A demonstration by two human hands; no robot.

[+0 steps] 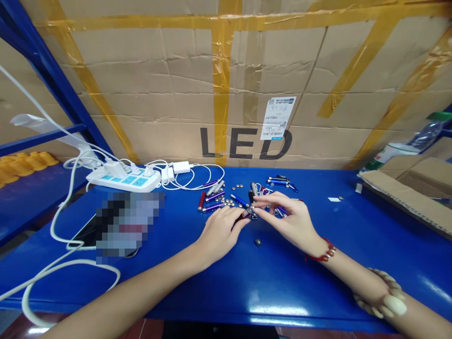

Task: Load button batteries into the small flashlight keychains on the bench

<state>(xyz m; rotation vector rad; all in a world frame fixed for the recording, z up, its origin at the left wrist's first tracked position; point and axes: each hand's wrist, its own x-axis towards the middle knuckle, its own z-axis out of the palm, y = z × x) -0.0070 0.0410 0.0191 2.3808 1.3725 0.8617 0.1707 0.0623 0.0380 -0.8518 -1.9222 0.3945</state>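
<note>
My left hand [222,230] is closed round a small dark red metal tube [243,215], like a mini flashlight body, its end pointing right. At that end my right hand [291,219] pinches a small round silver piece, seemingly a button cell [250,210]. Both hands meet just above the blue table. Around the fingertips lie more slim tubes: purple ones [213,207], a red one [201,201] and a blue one [240,200]. Loose button cells [229,203] are scattered among them. A small dark silver cap [258,242] lies nearer me. My right fingers partly cover the pieces behind them.
At left are a white power strip [123,181] with tangled white cables and a tablet-like device [129,226], its screen blurred. More tubes with clips [280,181] lie behind my right hand. An open cardboard box [399,188] stands right; a large carton [169,84] walls the back.
</note>
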